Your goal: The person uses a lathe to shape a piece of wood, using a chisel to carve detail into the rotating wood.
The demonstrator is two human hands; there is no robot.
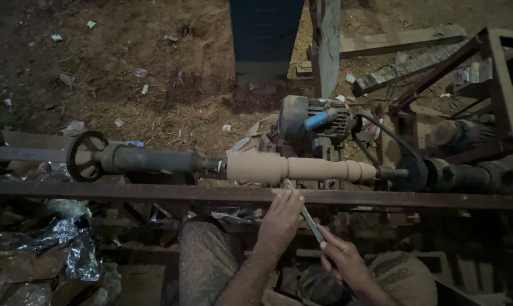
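A pale turned wooden spindle [302,169] is mounted horizontally on a lathe, between a dark tailstock [148,161] with a handwheel [86,156] on the left and a belt pulley [410,173] on the right. A long metal chisel [305,214] rests on the rusty tool-rest bar [154,192], its tip against the spindle's underside. My left hand [280,218] presses the chisel down at the bar. My right hand [347,260] grips the chisel's handle end lower down, near my knees.
An electric motor [316,119] with a drive belt sits behind the spindle. Crumpled shiny plastic [58,249] lies at lower left. A metal frame [494,85] and planks stand at right, a post [326,45] behind. Sawdust and litter cover the ground.
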